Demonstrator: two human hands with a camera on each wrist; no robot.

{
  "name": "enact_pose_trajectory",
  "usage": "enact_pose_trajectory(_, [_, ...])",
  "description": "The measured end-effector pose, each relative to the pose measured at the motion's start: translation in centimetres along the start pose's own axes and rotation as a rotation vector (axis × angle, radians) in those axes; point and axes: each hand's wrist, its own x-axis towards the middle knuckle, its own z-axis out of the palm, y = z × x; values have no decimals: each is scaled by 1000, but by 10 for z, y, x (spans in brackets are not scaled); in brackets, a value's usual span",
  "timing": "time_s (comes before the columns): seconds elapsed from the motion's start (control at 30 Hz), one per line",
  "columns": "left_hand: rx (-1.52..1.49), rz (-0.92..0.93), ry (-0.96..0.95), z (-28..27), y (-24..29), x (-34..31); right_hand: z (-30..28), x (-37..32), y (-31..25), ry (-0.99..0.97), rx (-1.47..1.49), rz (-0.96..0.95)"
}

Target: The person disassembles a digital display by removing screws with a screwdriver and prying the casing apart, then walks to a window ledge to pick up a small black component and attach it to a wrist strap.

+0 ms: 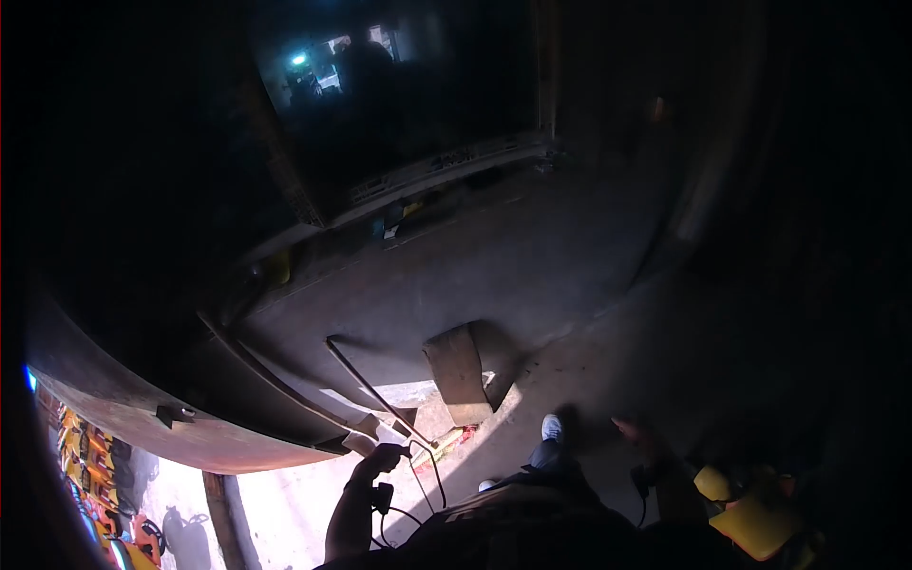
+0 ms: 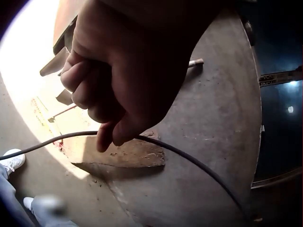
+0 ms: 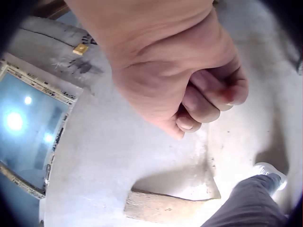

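Observation:
In the head view my left hand (image 1: 380, 460) is held low, left of the body, beside a dark cable (image 1: 440, 480) that bends down from its fingertips. The left wrist view has the same cable (image 2: 199, 163) passing behind the thumb and index finger, which pinch it; the other fingers are curled in. My right hand (image 1: 638, 435) hangs over the floor at the right, in shadow. Seen from its wrist, the right hand (image 3: 165, 80) has loosely curled fingers and holds nothing. Below both hands a brown bent board (image 1: 459, 366) lies on the floor.
A thin rod (image 1: 366, 385) lies left of the board. A framed glass pane (image 1: 408, 104) with reflections stands ahead. Yellow objects (image 1: 755, 527) are at lower right. At the left are a large pale curved panel (image 1: 180, 432) and sunlit ground with orange objects (image 1: 95, 465).

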Motion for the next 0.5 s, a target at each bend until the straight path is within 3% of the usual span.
enact_pose_trajectory(0.07, [57, 92, 50, 9, -55, 36, -26, 51, -87, -95, 125, 1])
enact_pose_trajectory(0.17, [116, 197, 138, 83, -82, 64, -62, 120, -212, -24, -8, -346])
enact_pose_trajectory(0.3, [187, 287, 275, 202, -110, -21, -94, 184, -383, 189, 37, -786])
enact_pose_trajectory(0.4, [282, 365, 380, 253, -91, -8, -98, 230, -493, 311, 117, -1179])
enact_pose_trajectory(0.47, [363, 416, 442, 255, -85, -9, -105, 247, -555, 150, -99, -1103])
enact_pose_trajectory(0.5, [402, 435, 466, 258, -87, -19, -97, 268, -576, 203, -137, -1306])
